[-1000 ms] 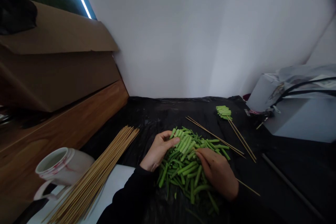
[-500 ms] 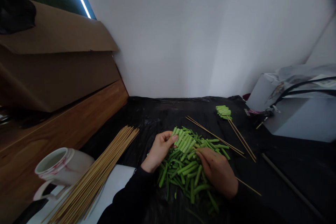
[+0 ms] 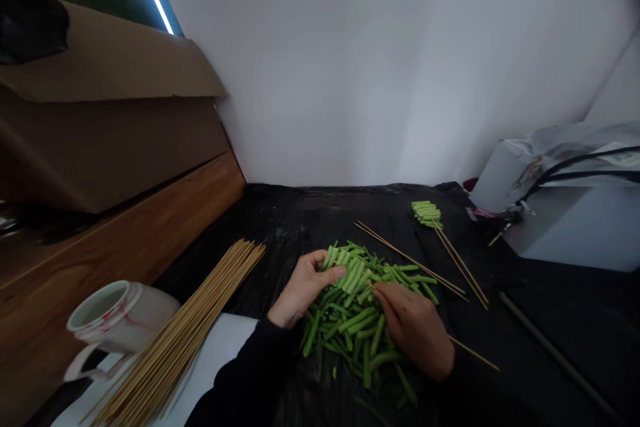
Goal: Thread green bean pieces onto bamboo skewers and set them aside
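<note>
Green stem pieces (image 3: 354,273) sit side by side in one row, number unclear, above one loose pile (image 3: 345,330) of uncountable cut stems on a black-covered bench (image 3: 300,213); the left hand (image 3: 303,285) pinches that row between thumb and fingers; the right hand (image 3: 416,327) has its fingers closed on one skewer (image 3: 474,353). Farther off, one second row (image 3: 427,214) has two sticks (image 3: 461,265) running from it; two loose sticks (image 3: 410,259) lie nearer; at left are one mug (image 3: 120,317) and one dense bundle (image 3: 185,333).

The left hand (image 3: 306,285) and right hand (image 3: 416,328) are bare. The left sleeve (image 3: 245,368) is black, long, its cuff at the wrist. The right sleeve (image 3: 470,390), deep in shadow, seems black too.
</note>
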A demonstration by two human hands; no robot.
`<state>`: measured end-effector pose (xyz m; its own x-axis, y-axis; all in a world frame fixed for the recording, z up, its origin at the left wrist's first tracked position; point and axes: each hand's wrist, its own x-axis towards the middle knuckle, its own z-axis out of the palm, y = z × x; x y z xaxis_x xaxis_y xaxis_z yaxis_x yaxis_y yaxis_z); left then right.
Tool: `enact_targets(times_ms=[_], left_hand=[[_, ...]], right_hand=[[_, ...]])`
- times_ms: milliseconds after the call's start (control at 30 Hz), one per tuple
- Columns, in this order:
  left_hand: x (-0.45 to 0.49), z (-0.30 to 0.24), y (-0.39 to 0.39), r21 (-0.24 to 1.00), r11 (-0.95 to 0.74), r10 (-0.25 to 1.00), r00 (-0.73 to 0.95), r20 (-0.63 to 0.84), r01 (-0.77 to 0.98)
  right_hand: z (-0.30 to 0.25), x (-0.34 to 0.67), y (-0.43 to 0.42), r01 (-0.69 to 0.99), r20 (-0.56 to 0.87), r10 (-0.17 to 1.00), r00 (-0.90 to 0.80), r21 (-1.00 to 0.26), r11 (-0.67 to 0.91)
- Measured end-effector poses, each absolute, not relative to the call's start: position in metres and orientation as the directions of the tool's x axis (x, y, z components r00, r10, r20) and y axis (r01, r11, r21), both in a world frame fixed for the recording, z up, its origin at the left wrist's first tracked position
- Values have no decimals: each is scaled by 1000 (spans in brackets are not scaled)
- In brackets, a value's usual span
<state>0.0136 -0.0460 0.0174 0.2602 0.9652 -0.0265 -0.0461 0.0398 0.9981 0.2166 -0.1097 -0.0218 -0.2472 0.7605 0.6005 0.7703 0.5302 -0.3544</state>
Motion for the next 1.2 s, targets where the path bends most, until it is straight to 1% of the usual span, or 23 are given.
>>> enact_targets(times_ms=[133, 500, 733, 867, 967, 1067, 1200], left_hand=[[12, 18, -46, 999, 17, 961, 278, -8, -27], [7, 21, -44, 999, 35, 941, 338, -23, -30], [7, 20, -44, 998, 46, 941, 339, -26, -51], [8, 18, -44, 997, 55, 944, 328, -32, -60], [9, 15, -45, 998, 50, 935, 352, -39, -23], [9, 14, -45, 998, 52, 937, 346, -55, 20], [8, 16, -46, 999, 29, 932, 361, -36, 25]], right_hand=[[-20, 215, -110, 771, 600, 759, -253, -349, 533], [-20, 216, -110, 762, 593, 763, -258, -360, 538], [-21, 216, -109, 767, 612, 748, -257, -342, 543], [-21, 216, -109, 765, 644, 720, -259, -318, 560], [-20, 216, -110, 767, 651, 712, -262, -307, 563], [-18, 216, -111, 763, 630, 728, -269, -322, 561], [-18, 216, -111, 762, 622, 733, -275, -324, 561]])
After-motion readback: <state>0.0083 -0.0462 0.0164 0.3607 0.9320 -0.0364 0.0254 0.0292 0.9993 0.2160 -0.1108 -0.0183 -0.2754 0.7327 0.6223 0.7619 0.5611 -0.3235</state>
